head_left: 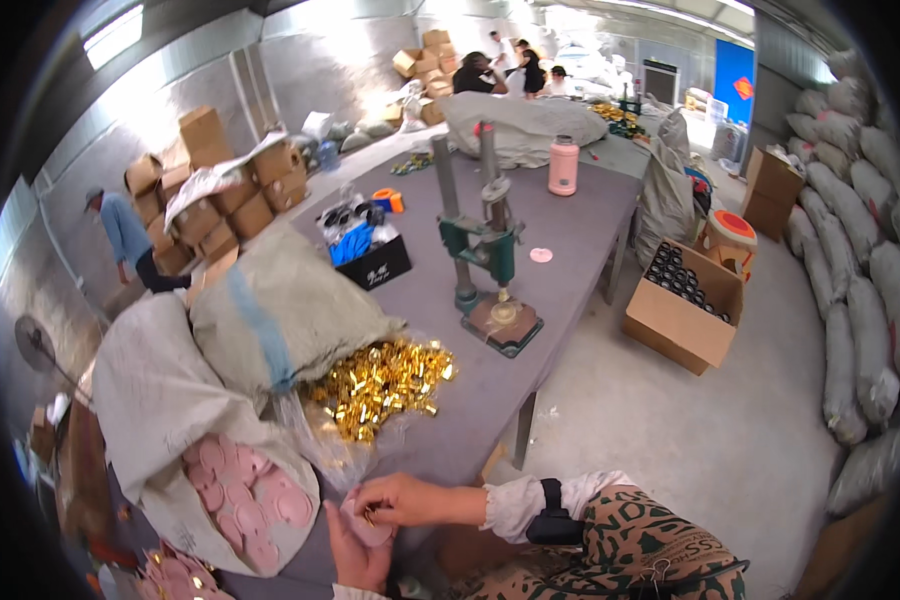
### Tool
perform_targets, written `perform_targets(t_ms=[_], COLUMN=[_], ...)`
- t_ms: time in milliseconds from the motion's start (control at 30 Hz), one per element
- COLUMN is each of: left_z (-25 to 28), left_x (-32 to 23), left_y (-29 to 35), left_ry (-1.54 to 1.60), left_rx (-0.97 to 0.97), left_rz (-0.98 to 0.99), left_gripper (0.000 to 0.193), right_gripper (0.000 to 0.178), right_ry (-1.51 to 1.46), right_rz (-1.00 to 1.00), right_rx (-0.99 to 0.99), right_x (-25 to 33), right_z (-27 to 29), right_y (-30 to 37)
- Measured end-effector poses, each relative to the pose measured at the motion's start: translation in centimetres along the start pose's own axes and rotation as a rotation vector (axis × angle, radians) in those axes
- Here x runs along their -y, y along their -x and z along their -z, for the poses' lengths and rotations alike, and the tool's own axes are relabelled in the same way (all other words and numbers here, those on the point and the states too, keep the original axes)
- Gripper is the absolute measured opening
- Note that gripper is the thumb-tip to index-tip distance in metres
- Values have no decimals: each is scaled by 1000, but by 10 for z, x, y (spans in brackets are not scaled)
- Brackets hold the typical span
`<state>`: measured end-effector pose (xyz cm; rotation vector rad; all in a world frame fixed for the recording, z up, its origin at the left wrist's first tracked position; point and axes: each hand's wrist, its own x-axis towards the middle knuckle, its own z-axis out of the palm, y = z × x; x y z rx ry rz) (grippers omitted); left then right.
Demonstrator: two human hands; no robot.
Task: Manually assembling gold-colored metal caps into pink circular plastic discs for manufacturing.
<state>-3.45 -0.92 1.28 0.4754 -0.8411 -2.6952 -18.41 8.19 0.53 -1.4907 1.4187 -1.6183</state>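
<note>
Near the table's front edge, my left hand [355, 560] holds a flat pink disc [369, 530], its fingers partly behind it. Over the disc, my right hand [402, 499] pinches a small gold-coloured piece [372, 517] against the pink face; its exact shape is too small to tell. Just left of my hands, an open woven sack [180, 390] lies on its side with several pink discs [245, 495] in its mouth. Beyond my hands, a pile of shiny gold metal pieces [385, 385] spills from a second, blue-striped sack [290, 300].
A green hand press [485, 245] stands on the grey table [580, 215], near a pink bottle [563, 166] and a black box [375, 262]. On the floor at right sits a carton [682, 320] of black round parts. Stacked sacks [850, 230] line the right wall. Other people work far off.
</note>
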Motion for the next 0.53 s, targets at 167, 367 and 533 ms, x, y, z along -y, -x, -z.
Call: perform_targets(t_ms=[167,367,533], left_z=[-30,-26,-14], left_x=[-4,-14,-8], left_y=[2,0,18], left_ry=[119,37,-19], left_rx=[-82,-74,-98], left_rz=[52,-15,-14], left_gripper=[70,79,81], right_gripper=[22,19,23], right_ry=[-135,-271,-24], right_rz=[-288,-403,-209], right_rx=[-1,18,186], right_x=[29,34,35], right_z=[18,20,2], right_y=[2,0,-1])
